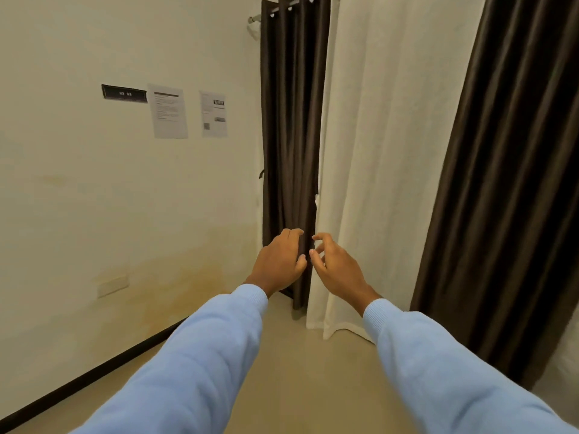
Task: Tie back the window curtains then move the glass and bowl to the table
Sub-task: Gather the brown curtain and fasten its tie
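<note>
A dark brown curtain (291, 120) hangs gathered in the corner from a rod, beside a white sheer curtain (385, 151). A second dark brown curtain (507, 183) hangs further right. My left hand (279, 261) rests on the lower edge of the gathered brown curtain, fingers curled around its fold. Close beside it, my right hand (332, 264) has thumb and fingers apart at the seam between the brown and white curtains, holding nothing that I can see. No glass, bowl or table is in view.
A cream wall (125, 198) on the left carries a black plaque (124, 93) and two printed sheets (169, 111). A wall socket (112, 285) sits low. A black skirting strip runs along the beige floor (313, 371).
</note>
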Available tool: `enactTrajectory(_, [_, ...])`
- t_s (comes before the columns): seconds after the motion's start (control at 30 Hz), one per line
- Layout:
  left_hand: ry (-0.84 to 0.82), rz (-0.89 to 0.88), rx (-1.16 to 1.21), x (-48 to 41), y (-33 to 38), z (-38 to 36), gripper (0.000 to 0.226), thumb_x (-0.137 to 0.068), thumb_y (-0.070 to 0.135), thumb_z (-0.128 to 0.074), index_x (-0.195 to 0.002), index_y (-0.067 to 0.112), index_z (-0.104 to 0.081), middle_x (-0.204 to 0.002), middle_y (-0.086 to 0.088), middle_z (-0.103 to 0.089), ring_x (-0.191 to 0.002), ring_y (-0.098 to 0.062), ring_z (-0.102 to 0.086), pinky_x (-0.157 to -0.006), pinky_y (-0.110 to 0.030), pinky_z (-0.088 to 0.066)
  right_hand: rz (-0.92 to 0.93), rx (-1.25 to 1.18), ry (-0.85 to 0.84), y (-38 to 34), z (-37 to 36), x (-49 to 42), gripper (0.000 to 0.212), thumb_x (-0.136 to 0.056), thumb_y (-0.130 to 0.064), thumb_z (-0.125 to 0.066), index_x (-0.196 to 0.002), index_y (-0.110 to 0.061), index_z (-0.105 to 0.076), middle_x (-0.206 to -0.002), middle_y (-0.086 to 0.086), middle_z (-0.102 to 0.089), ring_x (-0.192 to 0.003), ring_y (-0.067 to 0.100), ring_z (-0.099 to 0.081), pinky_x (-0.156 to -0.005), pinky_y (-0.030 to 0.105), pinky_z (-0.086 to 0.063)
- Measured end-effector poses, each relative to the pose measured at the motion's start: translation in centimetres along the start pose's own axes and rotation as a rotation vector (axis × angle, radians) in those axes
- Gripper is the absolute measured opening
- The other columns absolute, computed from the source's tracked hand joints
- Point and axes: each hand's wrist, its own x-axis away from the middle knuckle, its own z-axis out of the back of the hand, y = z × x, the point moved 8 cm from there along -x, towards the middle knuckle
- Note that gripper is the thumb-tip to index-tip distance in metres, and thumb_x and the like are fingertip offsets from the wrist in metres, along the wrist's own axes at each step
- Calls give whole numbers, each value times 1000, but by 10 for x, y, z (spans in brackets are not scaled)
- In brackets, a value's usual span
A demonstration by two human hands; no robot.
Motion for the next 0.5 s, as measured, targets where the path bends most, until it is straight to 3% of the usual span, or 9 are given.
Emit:
enactTrajectory(0.33, [-21,6,5,-122,-172,-65,49,-92,30,-54,-137,17,-39,-128,-3,-52,-100,-16,-58,-76,-23,-47,-52,25,21,44,-132,-163,36,-101,-40,-47,-134,-26,-42,-95,-10,-60,-76,8,-60,-70,17,-51])
enactTrajectory(0.5, [-40,-23,18,-183,-240,-89,51,-92,30,-54,-138,17,-37,-131,-4,-51,-104,-18,-58,-81,-27,-50,-81,16,31,55,-185,-238,36,-101,-39,-46,-135,-25,-42,-95,-12,-58,-76,5,-58,-69,15,-46])
